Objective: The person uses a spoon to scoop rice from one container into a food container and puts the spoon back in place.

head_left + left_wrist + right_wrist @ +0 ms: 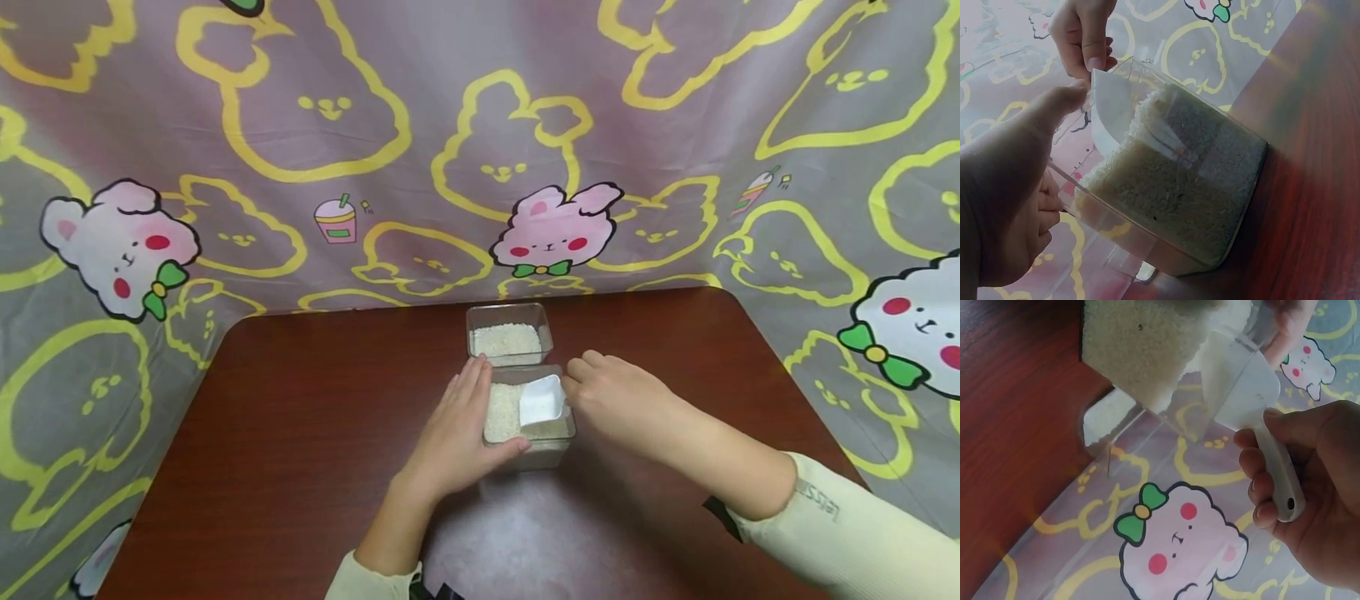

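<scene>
A clear plastic container (551,450) filled with rice (1179,181) stands on the table. My left hand (453,437) rests against its left side, fingers straight along the wall and thumb across the near rim. My right hand (618,400) grips the handle of a white scoop (1279,469), with the fingers wrapped round it. The scoop's square bowl (542,400) is inside the container at its right side, tilted against the rice. In the left wrist view, the scoop (1110,112) is partly sunk behind the heaped rice.
Just behind the full container stands a second clear container (510,312) with a lower layer of rice (508,340). Both are on a dark red-brown table (322,417). A patterned curtain (420,167) hangs close round the table's back and sides.
</scene>
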Available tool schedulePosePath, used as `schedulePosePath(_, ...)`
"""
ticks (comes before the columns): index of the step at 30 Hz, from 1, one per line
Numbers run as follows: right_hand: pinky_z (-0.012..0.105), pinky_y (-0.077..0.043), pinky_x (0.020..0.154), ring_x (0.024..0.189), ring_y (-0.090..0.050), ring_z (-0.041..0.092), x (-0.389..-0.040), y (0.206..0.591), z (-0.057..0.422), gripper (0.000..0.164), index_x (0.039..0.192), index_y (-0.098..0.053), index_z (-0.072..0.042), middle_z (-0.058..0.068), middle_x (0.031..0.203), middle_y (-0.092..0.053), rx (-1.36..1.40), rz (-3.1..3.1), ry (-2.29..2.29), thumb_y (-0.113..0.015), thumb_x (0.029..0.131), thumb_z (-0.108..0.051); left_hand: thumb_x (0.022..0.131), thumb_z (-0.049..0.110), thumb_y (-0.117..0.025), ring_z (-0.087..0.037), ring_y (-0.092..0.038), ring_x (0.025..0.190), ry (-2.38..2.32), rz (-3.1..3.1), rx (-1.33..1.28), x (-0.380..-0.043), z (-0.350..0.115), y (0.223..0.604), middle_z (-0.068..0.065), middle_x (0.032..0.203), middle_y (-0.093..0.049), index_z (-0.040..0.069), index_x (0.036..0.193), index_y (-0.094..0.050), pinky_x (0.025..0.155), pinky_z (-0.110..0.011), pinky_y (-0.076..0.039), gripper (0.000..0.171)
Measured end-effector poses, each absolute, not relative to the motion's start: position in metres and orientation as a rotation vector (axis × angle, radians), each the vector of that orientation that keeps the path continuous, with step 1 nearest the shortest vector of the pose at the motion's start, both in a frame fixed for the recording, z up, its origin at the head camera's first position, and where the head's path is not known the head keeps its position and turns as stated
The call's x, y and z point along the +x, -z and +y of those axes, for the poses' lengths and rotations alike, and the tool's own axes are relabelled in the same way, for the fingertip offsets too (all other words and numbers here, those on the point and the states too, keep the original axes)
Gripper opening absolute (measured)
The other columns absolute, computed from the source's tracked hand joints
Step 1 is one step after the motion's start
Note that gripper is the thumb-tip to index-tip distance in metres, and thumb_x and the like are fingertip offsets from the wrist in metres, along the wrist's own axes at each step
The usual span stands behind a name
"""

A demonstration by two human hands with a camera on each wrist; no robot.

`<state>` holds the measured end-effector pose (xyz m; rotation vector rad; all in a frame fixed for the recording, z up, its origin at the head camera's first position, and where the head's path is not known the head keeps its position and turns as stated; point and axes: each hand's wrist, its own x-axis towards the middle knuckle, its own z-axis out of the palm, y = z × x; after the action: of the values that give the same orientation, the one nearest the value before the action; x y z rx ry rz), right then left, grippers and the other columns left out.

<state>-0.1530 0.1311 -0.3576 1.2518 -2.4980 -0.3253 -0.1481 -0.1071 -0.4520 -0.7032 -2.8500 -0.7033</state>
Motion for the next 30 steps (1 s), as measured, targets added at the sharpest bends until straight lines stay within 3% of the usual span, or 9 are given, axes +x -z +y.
schedulePosePath(7,0.033,-0.051,0.067,0.075,-0.054,0.023,-0.156,0.366,0.125,0.011,0.087,-0.071,-0.001,0.007,0.082,-0.063,1.262,-2.502,0.307,-0.070,0.077,0.003,0.093,0.058,-0.051,-0.024,-0.014,0.152,0.690,-2.846,-0.707,-0.151,-0.109,0.452,-0.012,0.164,-0.018,0.000,0.155,-0.021,0.123,-0.042,-0.018,0.090)
schedulePosePath(18,0.032,-0.051,0.065,0.072,-0.053,0.022,-0.162,0.381,0.115,0.010,0.086,-0.070,-0.001,0.007,0.078,-0.061,1.273,-2.513,0.253,-0.069,0.077,0.003,0.093,0.058,-0.052,-0.022,-0.015,0.152,0.714,-2.819,-0.752,-0.153,-0.107,0.455,-0.012,0.164,-0.019,-0.001,0.155,-0.021,0.123,-0.040,-0.018,0.091)
schedulePosePath(30,0.034,-0.053,0.072,0.081,-0.058,0.022,-0.170,0.402,0.101,0.009,0.087,-0.070,-0.003,0.007,0.084,-0.062,1.271,-2.522,0.148,-0.067,0.080,0.002,0.092,0.055,-0.055,-0.025,-0.016,0.152,0.767,-2.788,-0.757,-0.153,-0.107,0.458,-0.014,0.163,-0.020,-0.002,0.155,-0.020,0.122,-0.044,-0.021,0.091)
